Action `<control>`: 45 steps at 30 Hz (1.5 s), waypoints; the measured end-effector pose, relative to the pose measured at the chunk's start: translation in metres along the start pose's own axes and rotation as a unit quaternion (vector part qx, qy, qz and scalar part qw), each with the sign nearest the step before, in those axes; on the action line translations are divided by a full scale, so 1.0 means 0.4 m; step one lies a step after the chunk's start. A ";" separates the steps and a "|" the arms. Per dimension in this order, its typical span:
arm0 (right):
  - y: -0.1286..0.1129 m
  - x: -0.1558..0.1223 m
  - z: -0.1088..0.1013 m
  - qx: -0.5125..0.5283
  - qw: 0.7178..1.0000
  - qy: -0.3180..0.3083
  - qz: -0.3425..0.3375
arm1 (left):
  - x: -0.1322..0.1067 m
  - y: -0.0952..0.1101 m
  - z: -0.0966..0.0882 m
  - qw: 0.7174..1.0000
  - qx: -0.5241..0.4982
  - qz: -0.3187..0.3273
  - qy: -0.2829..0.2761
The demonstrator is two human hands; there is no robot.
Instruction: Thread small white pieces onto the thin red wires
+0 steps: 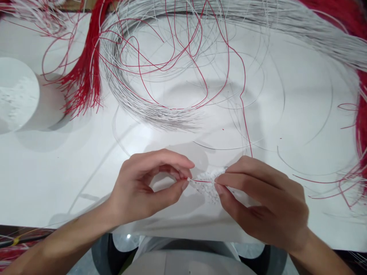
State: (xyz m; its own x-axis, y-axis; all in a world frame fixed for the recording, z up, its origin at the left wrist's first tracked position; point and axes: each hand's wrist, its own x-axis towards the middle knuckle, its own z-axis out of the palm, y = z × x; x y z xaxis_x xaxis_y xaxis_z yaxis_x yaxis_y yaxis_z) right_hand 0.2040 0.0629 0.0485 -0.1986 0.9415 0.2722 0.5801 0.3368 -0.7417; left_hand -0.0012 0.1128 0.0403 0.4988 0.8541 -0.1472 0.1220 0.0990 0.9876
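My left hand (149, 183) pinches a tiny white piece at the end of a thin red wire (202, 181), thumb and fingers pressed together. My right hand (263, 202) pinches the same red wire a little to the right; the wire runs up from it and away over the table. Between and under the two hands lies a small heap of tiny white pieces (209, 183) on the white table (71, 172). Both hands hover near the table's front edge.
A big curved bundle of white wires (137, 103) with loose red wires lies behind the hands. A red wire bundle (83, 80) sits at the back left, more red wires (361, 126) at the right edge. A white round container (15, 93) stands at the left.
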 end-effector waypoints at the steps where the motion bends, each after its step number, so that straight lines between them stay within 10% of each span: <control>1: 0.000 0.001 0.000 0.002 1.000 0.002 0.003 | -0.002 -0.002 -0.001 1.000 0.002 0.017 -0.006; 17: -0.002 -0.002 -0.002 0.009 1.000 0.000 0.012 | 0.010 0.001 0.006 0.973 0.172 0.148 -0.026; 45: 0.000 -0.010 0.012 0.012 1.000 -0.019 -0.001 | 0.008 -0.005 0.009 0.964 0.210 0.153 -0.057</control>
State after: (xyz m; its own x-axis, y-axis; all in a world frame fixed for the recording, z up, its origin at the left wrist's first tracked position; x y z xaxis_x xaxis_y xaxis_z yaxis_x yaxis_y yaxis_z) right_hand 0.2010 0.0592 0.0443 -0.2303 0.9406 0.2496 0.5615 0.3379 -0.7553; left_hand 0.0031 0.1135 0.0378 0.6540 0.7471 0.1186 0.2796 -0.3844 0.8798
